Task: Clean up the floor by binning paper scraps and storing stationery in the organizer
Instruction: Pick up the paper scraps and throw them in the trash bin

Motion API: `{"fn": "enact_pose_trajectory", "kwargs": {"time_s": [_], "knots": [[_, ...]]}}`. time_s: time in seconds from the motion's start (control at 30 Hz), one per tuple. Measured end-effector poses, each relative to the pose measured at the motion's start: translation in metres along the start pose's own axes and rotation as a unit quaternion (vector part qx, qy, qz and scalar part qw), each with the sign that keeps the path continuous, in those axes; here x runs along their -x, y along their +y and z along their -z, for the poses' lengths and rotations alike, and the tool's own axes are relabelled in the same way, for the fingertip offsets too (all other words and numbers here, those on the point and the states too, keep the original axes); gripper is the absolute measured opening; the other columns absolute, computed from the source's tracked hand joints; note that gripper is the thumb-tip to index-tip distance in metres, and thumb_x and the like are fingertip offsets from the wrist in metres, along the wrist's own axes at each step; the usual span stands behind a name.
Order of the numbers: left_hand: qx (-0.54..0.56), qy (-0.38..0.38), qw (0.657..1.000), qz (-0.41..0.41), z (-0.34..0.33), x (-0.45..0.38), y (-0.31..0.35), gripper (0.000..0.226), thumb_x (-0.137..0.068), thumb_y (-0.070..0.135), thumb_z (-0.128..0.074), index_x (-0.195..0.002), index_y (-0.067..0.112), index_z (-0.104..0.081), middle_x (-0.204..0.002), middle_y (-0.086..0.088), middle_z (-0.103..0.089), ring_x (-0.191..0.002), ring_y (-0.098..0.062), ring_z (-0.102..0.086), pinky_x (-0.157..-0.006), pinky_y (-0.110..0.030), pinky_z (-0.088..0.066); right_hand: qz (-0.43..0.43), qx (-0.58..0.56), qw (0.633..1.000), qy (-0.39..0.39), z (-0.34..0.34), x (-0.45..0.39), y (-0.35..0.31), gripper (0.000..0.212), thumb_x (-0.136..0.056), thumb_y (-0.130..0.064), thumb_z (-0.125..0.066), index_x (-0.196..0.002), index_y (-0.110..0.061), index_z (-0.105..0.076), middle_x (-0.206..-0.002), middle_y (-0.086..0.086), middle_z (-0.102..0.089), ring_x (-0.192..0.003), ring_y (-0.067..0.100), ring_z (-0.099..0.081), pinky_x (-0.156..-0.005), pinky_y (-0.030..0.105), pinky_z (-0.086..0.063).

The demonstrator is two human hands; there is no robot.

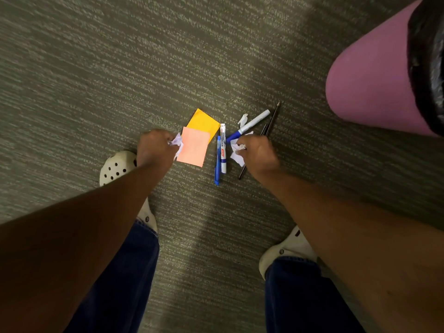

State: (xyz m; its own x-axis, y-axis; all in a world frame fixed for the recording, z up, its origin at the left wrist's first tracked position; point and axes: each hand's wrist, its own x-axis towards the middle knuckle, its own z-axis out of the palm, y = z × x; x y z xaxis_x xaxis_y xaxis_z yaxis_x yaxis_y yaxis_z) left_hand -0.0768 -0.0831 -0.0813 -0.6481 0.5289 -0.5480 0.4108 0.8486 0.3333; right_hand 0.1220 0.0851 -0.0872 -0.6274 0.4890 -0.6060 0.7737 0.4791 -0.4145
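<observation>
Bin: pink bin [367, 75] with a black liner [427, 63]; I cannot see inside.
Left hand [153, 146]: left of the whiteboard marker [223, 147], fingers squeezing a white paper scrap [176, 140].
Right hand [258, 151]: right of the marker, fingers squeezing another crumpled scrap [236, 152].

Whiteboard marker [223, 147] taken as landmark: white barrel with printed label, lying flat on the carpet, lengthwise toward the viewer. Blue pen [218, 161] is lying touching its left side, parallel. Pink sticky note [194, 147] is lying flat further left, overlapping an orange sticky note [204, 124] behind it. Second marker [249, 126], white with blue cap, is lying angled to the right. Black pencil [272, 120] is lying beyond it, tip pointing away. Crumpled white scrap [243, 119] is sitting right of the landmark's top. Two more scraps [177, 140] [236, 152] are flanking it, crumpled, in the hands. Purple bin [374, 78], black liner, is standing far right.
</observation>
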Motion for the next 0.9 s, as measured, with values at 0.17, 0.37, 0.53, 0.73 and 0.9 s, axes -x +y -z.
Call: {"fn": "enact_pose_trajectory", "kwargs": {"time_s": [0.17,0.37,0.53,0.73,0.9], "knots": [[0.052,0.045,0.993,0.093,-0.001,0.017,-0.007,0.019,-0.087,0.035,-0.078,-0.086,0.016,-0.083,-0.080,-0.009,-0.080,-0.058,-0.014,-0.055,-0.050,-0.018,-0.028,-0.078,-0.217,0.968,0.097,0.029,-0.010,-0.027,0.026,-0.091,0.000,-0.073,-0.114,-0.012,-0.071,-0.112,0.013,-0.074,-0.099,0.019,-0.070,-0.087,0.034,-0.060],[0.108,0.065,0.977,0.173,-0.010,0.047,-0.018,0.028,-0.081,0.040,-0.084,-0.070,0.018,-0.071,-0.056,0.002,-0.059,-0.046,-0.003,-0.044,-0.046,-0.020,-0.028,-0.234,-0.129,0.963,0.041,0.030,-0.053,-0.033,0.055,-0.092,-0.013,-0.076,-0.141,-0.006,-0.052,-0.142,0.020,-0.059,-0.129,0.032,-0.061,-0.107,0.040,-0.053],[0.188,0.044,0.954,0.228,-0.018,0.071,-0.008,0.029,-0.078,0.043,-0.086,-0.076,0.017,-0.073,-0.068,-0.001,-0.068,-0.061,-0.019,-0.061,-0.053,-0.032,-0.045,-0.256,-0.101,0.960,0.048,0.017,-0.064,-0.032,0.036,-0.099,-0.028,-0.067,-0.129,-0.009,-0.062,-0.135,0.014,-0.063,-0.132,0.029,-0.057,-0.122,0.039,-0.034],[0.315,0.032,0.911,0.263,-0.011,0.079,0.023,0.031,-0.081,0.035,-0.086,-0.095,0.008,-0.080,-0.091,-0.015,-0.079,-0.088,-0.037,-0.077,-0.075,-0.054,-0.061,-0.278,-0.315,0.903,0.090,0.024,-0.047,-0.028,0.038,-0.092,-0.015,-0.075,-0.128,-0.004,-0.068,-0.126,0.014,-0.069,-0.111,0.027,-0.069,-0.090,0.030,-0.060],[0.511,0.008,0.811,0.285,0.013,0.070,0.063,0.029,-0.083,0.016,-0.085,-0.107,0.001,-0.077,-0.111,-0.022,-0.077,-0.089,-0.028,-0.072,-0.077,-0.043,-0.060,-0.250,-0.539,0.795,0.121,0.069,0.013,-0.027,0.019,-0.091,-0.007,-0.077,-0.108,-0.001,-0.074,-0.095,0.010,-0.076,-0.085,0.023,-0.072,-0.067,0.027,-0.062]]}}
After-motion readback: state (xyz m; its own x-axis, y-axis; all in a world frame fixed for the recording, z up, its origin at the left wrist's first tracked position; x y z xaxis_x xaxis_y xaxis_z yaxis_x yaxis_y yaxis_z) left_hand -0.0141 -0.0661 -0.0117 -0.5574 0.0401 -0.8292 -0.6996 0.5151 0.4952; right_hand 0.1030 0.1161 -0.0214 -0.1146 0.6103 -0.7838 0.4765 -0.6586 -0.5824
